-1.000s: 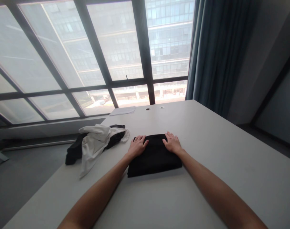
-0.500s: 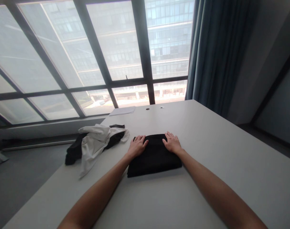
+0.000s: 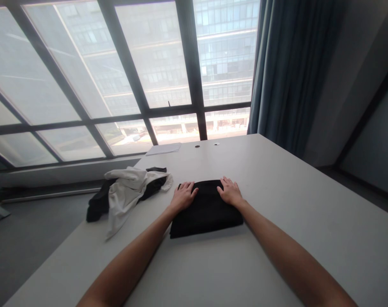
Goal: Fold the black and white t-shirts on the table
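Note:
A black folded cloth item (image 3: 209,213), perhaps a garment, lies flat in front of me on the white table (image 3: 296,196). On its far left corner rests my left hand (image 3: 183,197), open, with the fingers stretched out and the palm down. My right hand (image 3: 231,192) lies open on the far right corner in the same way. The folded cloth's near edge shows fully, while both far corners are partly covered by my hands.
Left of my left hand, a crumpled white cloth (image 3: 125,187) lies over a black cloth (image 3: 99,202) at the table's left edge. White papers (image 3: 163,149) lie at the far edge. Behind are windows (image 3: 162,55) and a blue curtain (image 3: 283,81).

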Available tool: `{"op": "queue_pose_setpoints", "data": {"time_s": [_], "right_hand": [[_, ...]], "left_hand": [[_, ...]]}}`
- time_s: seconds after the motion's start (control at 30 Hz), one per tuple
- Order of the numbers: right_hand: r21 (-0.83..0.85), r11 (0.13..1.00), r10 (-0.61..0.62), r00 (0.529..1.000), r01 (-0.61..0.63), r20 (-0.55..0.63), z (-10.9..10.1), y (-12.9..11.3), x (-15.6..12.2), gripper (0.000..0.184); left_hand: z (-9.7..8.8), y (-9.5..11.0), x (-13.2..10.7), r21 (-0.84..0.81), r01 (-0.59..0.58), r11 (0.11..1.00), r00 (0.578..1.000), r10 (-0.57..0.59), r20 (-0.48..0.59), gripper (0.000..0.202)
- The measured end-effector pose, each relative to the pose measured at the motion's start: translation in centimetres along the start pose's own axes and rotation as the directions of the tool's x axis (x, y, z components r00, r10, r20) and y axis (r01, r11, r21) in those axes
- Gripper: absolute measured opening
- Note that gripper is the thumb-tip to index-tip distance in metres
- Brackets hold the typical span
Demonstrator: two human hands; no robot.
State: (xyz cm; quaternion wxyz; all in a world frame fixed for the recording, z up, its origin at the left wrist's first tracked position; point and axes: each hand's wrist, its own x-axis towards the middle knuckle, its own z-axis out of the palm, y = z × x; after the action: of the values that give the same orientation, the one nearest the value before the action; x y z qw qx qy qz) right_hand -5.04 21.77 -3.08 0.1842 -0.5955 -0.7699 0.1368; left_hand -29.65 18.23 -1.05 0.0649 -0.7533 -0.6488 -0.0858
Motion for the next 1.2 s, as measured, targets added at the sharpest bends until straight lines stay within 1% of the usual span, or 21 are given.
{"op": "queue_pose_setpoints", "data": {"time_s": [0.4,0.6,0.7,0.9,1.07,1.2], "right_hand": [[-0.001,1.000,0.008,1.000,-0.008,0.008,-0.3,-0.1,-0.1,0.065],[-0.007,1.000,-0.001,1.000,0.000,-0.004,0.0,0.1,0.0,0.065],[-0.012,1.000,-0.003,1.000,0.003,-0.002,0.0,0.1,0.0,0.065],[-0.017,1.000,0.007,1.000,-0.006,0.010,0.0,0.1,0.1,0.065],[-0.025,1.000,0.006,1.000,-0.005,0.014,-0.1,0.0,0.0,0.066],[-0.036,0.999,0.012,1.000,-0.011,0.025,-0.2,0.0,0.0,0.066]], "left_hand": [[0.2,-0.2,0.1,-0.027,-0.005,1.000,1.000,0.005,-0.005,0.053],[0.3,-1.1,0.9,-0.130,0.016,0.991,0.999,-0.010,0.047,0.053],[0.3,-1.4,1.1,-0.157,0.007,0.988,0.999,-0.001,0.035,0.049],[0.6,-1.1,0.6,-0.088,-0.025,0.996,0.999,0.022,-0.035,0.047],[0.5,-0.8,0.4,-0.045,-0.038,0.998,0.998,0.036,-0.051,0.046],[0.2,-0.6,0.2,-0.042,-0.037,0.998,0.998,0.034,-0.051,0.045]]}}
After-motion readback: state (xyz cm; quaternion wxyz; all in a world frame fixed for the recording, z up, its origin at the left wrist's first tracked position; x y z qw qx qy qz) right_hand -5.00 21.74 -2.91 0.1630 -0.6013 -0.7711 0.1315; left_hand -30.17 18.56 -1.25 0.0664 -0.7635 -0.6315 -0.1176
